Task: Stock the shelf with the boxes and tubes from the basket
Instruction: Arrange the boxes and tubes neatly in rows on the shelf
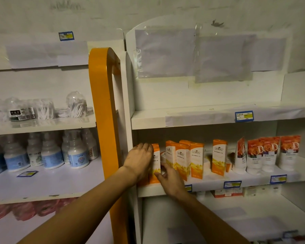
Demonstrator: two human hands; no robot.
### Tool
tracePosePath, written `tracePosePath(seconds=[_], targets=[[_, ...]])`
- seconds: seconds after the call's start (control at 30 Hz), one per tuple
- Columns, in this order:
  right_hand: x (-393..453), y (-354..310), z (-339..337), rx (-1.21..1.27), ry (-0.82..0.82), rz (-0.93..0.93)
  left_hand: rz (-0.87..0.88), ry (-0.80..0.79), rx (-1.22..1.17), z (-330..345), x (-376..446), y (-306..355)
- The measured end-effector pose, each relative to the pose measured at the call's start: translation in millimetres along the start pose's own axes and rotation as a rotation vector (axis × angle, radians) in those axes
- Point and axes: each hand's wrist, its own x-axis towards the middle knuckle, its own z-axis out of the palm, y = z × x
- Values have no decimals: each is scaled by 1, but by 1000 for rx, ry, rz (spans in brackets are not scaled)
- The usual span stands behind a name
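An orange-and-white box (156, 161) stands upright at the left end of the middle shelf (209, 184) of the white right-hand unit. My left hand (139, 161) covers its left side and top, fingers curled round it. My right hand (171, 178) touches its lower right edge with thumb and fingers. To the right stand several more orange boxes (183, 159) and one apart (219, 155). Several white tubes with orange rose caps (269, 152) stand further right. The basket is out of view.
An orange upright post (104, 111) divides the two shelf units. The left unit holds clear packs of cotton swabs (42, 110) and white bottles with blue labels (48, 152). The upper right shelf (201, 118) carries a blue price tag. Small boxes (227, 192) sit on the lower shelf.
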Motion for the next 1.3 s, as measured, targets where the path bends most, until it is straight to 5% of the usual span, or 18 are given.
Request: tracePosePath(seconds=[0.17,0.37,0.5,0.63,0.83,1.13,1.3], targets=[[-8,-6,-6,-8,-7,-14,-20,-2,-56,-6,2,1],[-12,-8,-52,-202,348,-164,-32,-17,-120,-10,5,-2],[0,-15,-86,-549,443,-407,-39,11,-156,-8,7,0],[9,-33,-103,-840,333,-550,-33,-32,-182,-3,11,-1],[34,-49,-100,-963,118,-388,-25,-90,-195,10,11,-1],[54,-61,-85,-991,-15,-133,-23,-52,-185,17,12,-1],[61,-63,-94,-894,-14,-168,-1,-47,-157,17,12,-3]])
